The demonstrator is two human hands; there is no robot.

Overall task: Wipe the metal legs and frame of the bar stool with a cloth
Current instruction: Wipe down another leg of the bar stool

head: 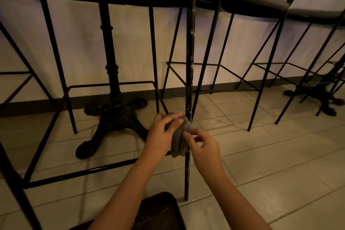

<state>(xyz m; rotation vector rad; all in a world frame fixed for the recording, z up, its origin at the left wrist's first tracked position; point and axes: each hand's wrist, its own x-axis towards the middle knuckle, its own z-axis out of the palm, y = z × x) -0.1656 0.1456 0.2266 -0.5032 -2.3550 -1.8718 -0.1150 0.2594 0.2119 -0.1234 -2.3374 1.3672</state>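
Cloth pressed to stool leg at frame centre

Crumpled grey cloth (180, 137) bunched against thin black metal stool leg (190, 61), just below centre. Left hand (161, 132) curled over cloth from left, fingers closed on it; right hand (204, 147) pinching cloth's right edge. Bare tiled floor (261, 155) open lower right. Black footrest bar (89, 171) running left. Ornate cast-iron table base (113, 117) behind. Leg top cut off; leg section behind cloth hidden.

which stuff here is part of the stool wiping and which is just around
In the job: cloth, stool leg, footrest bar, left hand, right hand.

Just around: table base, other stools, dark tray, wall.
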